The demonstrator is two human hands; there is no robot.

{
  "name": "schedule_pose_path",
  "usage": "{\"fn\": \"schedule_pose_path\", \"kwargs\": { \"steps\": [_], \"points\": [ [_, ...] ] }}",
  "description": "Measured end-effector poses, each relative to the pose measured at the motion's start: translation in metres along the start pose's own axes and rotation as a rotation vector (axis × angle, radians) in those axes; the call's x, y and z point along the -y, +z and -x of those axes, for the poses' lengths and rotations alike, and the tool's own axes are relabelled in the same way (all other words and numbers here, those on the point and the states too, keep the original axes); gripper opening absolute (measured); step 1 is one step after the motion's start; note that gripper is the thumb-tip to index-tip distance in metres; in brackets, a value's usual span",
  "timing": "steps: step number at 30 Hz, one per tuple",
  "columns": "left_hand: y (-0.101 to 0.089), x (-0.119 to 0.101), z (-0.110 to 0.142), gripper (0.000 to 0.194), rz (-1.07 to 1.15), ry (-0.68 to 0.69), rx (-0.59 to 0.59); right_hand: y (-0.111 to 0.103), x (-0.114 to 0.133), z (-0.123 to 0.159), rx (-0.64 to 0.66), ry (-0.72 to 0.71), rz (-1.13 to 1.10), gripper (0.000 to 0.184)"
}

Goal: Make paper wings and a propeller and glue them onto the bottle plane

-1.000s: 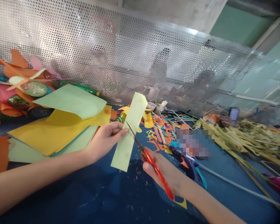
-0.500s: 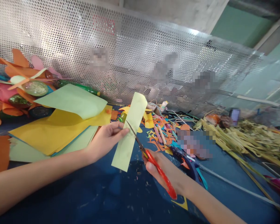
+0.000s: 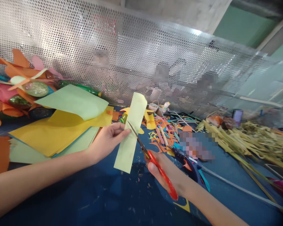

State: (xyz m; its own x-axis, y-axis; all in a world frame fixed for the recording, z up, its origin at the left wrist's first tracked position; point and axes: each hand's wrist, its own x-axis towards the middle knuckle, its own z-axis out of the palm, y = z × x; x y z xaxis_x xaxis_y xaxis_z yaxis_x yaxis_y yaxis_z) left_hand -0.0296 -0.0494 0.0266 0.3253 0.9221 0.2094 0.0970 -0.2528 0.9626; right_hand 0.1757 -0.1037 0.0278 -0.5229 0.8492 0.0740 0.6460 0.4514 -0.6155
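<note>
Between thumb and fingers, my left hand [image 3: 110,138] pinches the left edge of a pale green paper strip [image 3: 129,150], which it holds slanting above the blue table. My right hand [image 3: 163,171] is closed around the handles of red-handled scissors [image 3: 162,175]. Their dark, pointed blades cross in front of the strip, the tip close to my left thumb. Whether the blades touch the paper I cannot tell. To the left of my left hand lie yellow paper sheets [image 3: 44,135], with a light green sheet [image 3: 73,100] on top.
Orange and pink paper flowers on bottles [image 3: 25,81] stand at the far left. Colourful paper scraps [image 3: 159,131] lie beyond my hands. A dark blue glue gun [image 3: 188,163] rests right of them, near dry husk strips [image 3: 250,141]. A perforated metal screen [image 3: 132,56] closes the back.
The lower end of the paper strip has swung slightly right and its top slightly left. The scissors and both hands hold nearly the same positions.
</note>
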Motion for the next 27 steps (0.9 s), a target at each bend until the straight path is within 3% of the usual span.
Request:
{"fn": "schedule_pose_path", "kwargs": {
  "steps": [10,19,27],
  "points": [
    [0.001,0.002,-0.001,0.021,0.096,-0.029,-0.012,0.003,-0.004,-0.002,-0.020,-0.011,0.032,0.056],
    [0.006,0.006,0.001,0.021,0.194,-0.044,0.077,-0.003,0.004,0.005,0.018,-0.003,-0.015,0.043],
    [0.006,0.003,0.003,0.024,0.246,-0.032,0.141,-0.009,0.008,0.006,0.036,-0.054,-0.021,0.045]
  ]
}}
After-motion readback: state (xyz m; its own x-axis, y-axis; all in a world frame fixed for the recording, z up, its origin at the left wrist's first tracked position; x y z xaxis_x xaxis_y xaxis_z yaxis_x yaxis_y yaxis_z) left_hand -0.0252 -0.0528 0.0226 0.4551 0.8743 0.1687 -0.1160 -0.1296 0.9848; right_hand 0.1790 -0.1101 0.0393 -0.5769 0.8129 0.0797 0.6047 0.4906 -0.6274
